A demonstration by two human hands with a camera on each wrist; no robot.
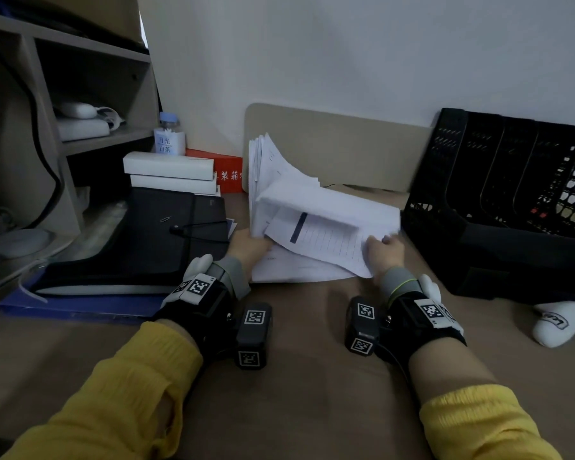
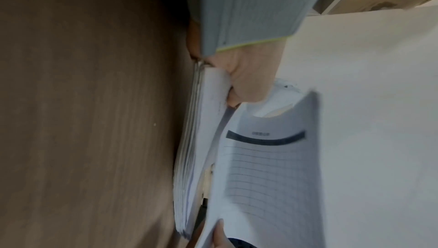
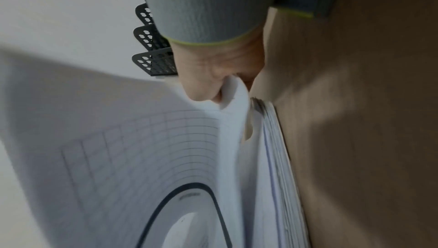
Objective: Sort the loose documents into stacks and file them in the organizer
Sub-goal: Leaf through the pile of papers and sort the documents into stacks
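Observation:
A thick pile of white documents [image 1: 316,224] lies on the brown desk in front of me, its upper sheets lifted and curling. My left hand [image 1: 251,249] grips the pile's left edge and holds a bundle of sheets [image 1: 263,167] up on end. My right hand [image 1: 384,249] pinches the right edge of a sheet with a ruled table and a dark bar [image 1: 319,237]. The left wrist view shows that sheet [image 2: 265,173] bowed over the stack [image 2: 189,158]. In the right wrist view my thumb and fingers [image 3: 213,83] pinch the curled paper [image 3: 166,158]. The black mesh organizer [image 1: 498,200] stands at the right.
A black folder [image 1: 166,234] lies left of the pile, with white boxes [image 1: 170,172] and a red box [image 1: 226,174] behind it. A shelf unit [image 1: 80,104] fills the far left. A beige board [image 1: 339,144] leans on the wall. A white sock-like object [image 1: 561,322] lies at the right.

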